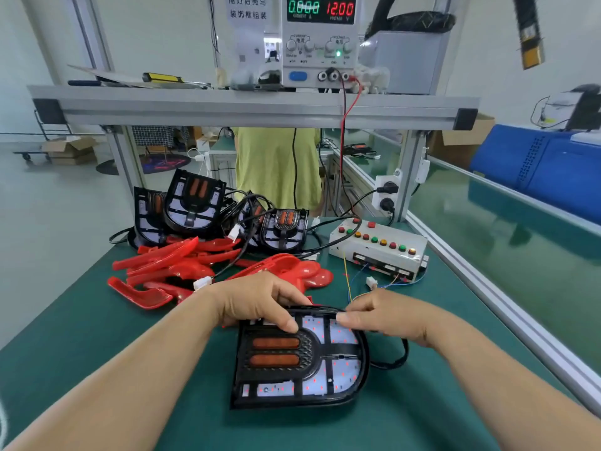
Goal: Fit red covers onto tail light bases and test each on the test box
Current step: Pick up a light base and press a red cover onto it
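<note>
A black tail light base [300,359] with two orange lenses and a white LED board lies flat on the green mat in front of me. My left hand [257,301] grips its far edge, fingers curled over onto the top face. My right hand [380,312] pinches the far right rim between thumb and fingers. A bit of red cover shows under my left hand. A pile of red covers [182,271] lies behind to the left. The white test box [379,247] with coloured buttons sits at the back right.
Several more black bases [195,203] with tangled black cables lean at the back of the mat. A loose white connector [371,282] on thin wires lies near the test box. A power supply [320,37] stands on the aluminium shelf. A person in a yellow-green shirt [276,167] stands beyond the bench.
</note>
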{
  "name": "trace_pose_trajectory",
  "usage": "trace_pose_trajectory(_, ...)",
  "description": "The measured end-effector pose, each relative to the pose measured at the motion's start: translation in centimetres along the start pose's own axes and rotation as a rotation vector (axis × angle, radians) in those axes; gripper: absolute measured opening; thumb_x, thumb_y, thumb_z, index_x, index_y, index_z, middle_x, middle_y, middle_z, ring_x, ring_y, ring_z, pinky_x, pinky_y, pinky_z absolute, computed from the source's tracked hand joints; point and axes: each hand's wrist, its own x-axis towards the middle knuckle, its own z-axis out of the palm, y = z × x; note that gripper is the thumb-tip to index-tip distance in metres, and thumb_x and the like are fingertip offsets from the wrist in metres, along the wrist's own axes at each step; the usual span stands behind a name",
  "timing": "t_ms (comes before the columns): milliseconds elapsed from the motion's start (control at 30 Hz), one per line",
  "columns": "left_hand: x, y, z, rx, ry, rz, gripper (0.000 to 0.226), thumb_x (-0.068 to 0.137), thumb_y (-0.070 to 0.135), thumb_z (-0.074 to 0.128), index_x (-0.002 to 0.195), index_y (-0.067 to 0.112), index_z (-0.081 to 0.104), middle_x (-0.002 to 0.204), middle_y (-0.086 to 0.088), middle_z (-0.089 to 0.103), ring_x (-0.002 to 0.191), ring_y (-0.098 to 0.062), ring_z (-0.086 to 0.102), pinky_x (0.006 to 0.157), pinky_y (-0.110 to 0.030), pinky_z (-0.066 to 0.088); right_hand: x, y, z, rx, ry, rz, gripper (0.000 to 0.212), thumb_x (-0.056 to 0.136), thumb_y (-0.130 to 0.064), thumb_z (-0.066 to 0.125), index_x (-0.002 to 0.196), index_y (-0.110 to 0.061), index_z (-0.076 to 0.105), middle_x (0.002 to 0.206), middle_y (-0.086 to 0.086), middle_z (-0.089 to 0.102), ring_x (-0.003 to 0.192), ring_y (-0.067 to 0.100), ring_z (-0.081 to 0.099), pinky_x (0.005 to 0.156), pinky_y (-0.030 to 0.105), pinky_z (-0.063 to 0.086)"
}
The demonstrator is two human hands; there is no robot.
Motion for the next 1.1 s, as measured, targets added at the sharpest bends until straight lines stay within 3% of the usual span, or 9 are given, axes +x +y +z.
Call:
trace_pose_trajectory(67,0.3,0.1,0.0,0.07,0.01,-0.008,0.049,0.062,0.024,0.083,0.11,0.026,0.075,0.109,-0.003,0.076,0.099,-0.023,0.069,0.093,-0.042,0.056,0.3,0.8,0.9,-0.008,0.041,-0.027,0.051,0.076,-0.066,0.068,0.092,-0.018,0.074,0.08,-0.005,0.06,0.075,0.006,0.051,0.075,0.03,0.04)
trace_pose_trajectory(167,0.6,-0.1,-0.2,0.144,0.031,-0.015,0.046,0.062,0.036,0.082,0.107,0.037,0.075,0.105,0.007,0.076,0.098,-0.014,0.072,0.083,-0.027,0.056,0.7,1.0,2.1,0.075,0.116,-0.024,0.047,0.089,-0.046,0.069,0.088,0.0,0.064,0.072,0.001,0.052,0.068,0.012,0.044,0.066,0.03,0.033)
trace_pose_trajectory(267,0.7,-0.1,-0.5,0.281,0.068,-0.002,0.043,0.063,0.045,0.079,0.106,0.042,0.074,0.103,0.015,0.069,0.094,-0.008,0.066,0.082,-0.023,0.052,1.0,1.0,2.5,0.16,0.131,-0.027,0.034,0.091,-0.035,0.069,0.09,-0.001,0.067,0.074,0.001,0.059,0.068,0.011,0.049,0.066,0.028,0.039)
trace_pose_trajectory(400,0.7,0.2,-0.9,0.437,0.135,0.021,0.033,0.076,0.041,0.077,0.109,0.038,0.074,0.107,0.019,0.06,0.101,-0.003,0.057,0.096,-0.028,0.045,1.6,1.1,2.7,0.503,0.079,0.019,0.012,0.092,-0.015,0.068,0.103,-0.013,0.074,0.087,0.001,0.074,0.073,0.008,0.067,0.063,0.02,0.052)
trace_pose_trajectory(500,0.6,0.3,-1.1,0.504,0.148,0.032,0.027,0.083,0.037,0.075,0.109,0.033,0.074,0.108,0.017,0.062,0.104,-0.005,0.058,0.1,-0.033,0.045,2.1,1.0,2.8,0.567,0.049,0.047,0.014,0.094,-0.011,0.064,0.105,-0.012,0.072,0.084,0.0,0.074,0.071,0.008,0.068,0.06,0.019,0.052)
trace_pose_trajectory(700,0.5,0.2,-1.5,0.595,0.233,0.04,0.026,0.081,0.045,0.075,0.105,0.035,0.073,0.11,0.02,0.062,0.104,0.0,0.057,0.099,-0.03,0.045,3.1,-0.3,2.0,0.371,0.03,0.061,0.018,0.099,-0.011,0.056,0.108,-0.018,0.07,0.075,-0.01,0.071,0.057,-0.001,0.061,0.047,0.012,0.044)
trace_pose_trajectory(833,0.4,-0.2,-2.9,0.349,0.593,0.117,0.013,0.082,0.049,0.071,0.088,0.038,0.076,0.093,0.026,0.07,0.087,0.01,0.062,0.083,-0.02,0.048,3.5,-0.7,1.3,0.359,0.008,0.059,0.02,0.099,-0.011,0.056,0.11,-0.02,0.071,0.079,-0.009,0.073,0.06,-0.001,0.064,0.048,0.013,0.046)
trace_pose_trajectory(900,0.6,-0.6,-3.8,0.376,0.785,0.084,0.012,0.089,0.043,0.066,0.086,0.035,0.074,0.087,0.021,0.071,0.083,0.005,0.063,0.077,-0.022,0.049,3.5,-0.7,1.0,0.357,0.002,0.062,0.021,0.099,-0.011,0.056,0.111,-0.02,0.07,0.082,-0.009,0.073,0.062,-0.001,0.065,0.049,0.014,0.047)
trace_pose_trajectory(1100,0.3,-3.0,-5.8,0.529,0.545,-0.253,0.037,0.086,0.063,0.061,0.083,0.027,0.07,0.082,0.013,0.069,0.071,-0.005,0.064,0.072,-0.024,0.054,3.8,-0.6,0.9,0.35,-0.004,0.065,0.021,0.099,-0.014,0.056,0.114,-0.022,0.068,0.084,-0.008,0.074,0.068,0.001,0.068,0.052,0.017,0.05)
